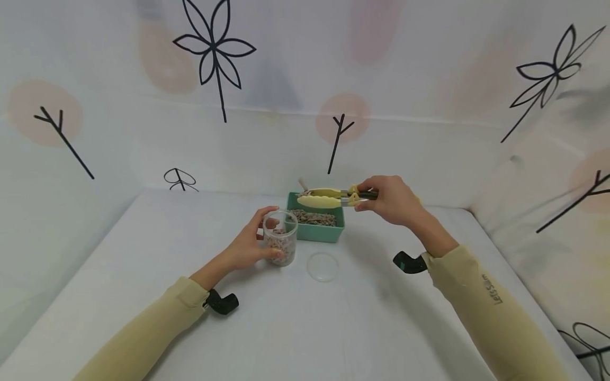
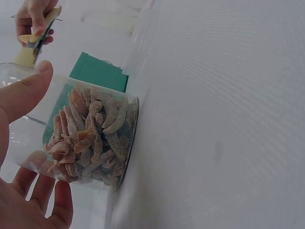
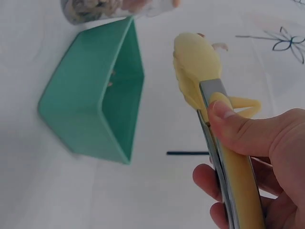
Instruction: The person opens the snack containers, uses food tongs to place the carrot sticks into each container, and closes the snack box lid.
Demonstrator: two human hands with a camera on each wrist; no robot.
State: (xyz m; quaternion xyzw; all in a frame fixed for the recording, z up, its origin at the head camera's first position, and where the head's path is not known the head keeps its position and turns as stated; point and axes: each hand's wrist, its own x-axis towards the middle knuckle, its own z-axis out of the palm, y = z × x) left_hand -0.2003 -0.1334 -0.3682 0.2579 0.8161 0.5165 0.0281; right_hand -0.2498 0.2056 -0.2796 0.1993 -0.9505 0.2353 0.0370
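My left hand (image 1: pixel 252 243) holds a clear plastic jar (image 2: pixel 24 138), thumb on one side and fingers on the other. The jar stands upright without a lid, partly filled with brownish dried strips (image 2: pixel 95 138). Above the green box (image 1: pixel 319 233), my right hand (image 1: pixel 393 200) grips a pair of yellow tongs (image 3: pixel 198 57). Between the tong tips are a few of the strips (image 1: pixel 303 186), one poking upward. More strips (image 1: pixel 314 218) lie inside the green box, just behind and right of the jar. The tong heads largely hide the pinched pieces in the right wrist view.
A clear round lid (image 1: pixel 323 266) lies flat on the white table (image 1: pixel 305 328), in front of the green box. Behind the table rises a pale cloth wall (image 1: pixel 267 153) with black plant drawings. The table's right edge meets another patterned cloth.
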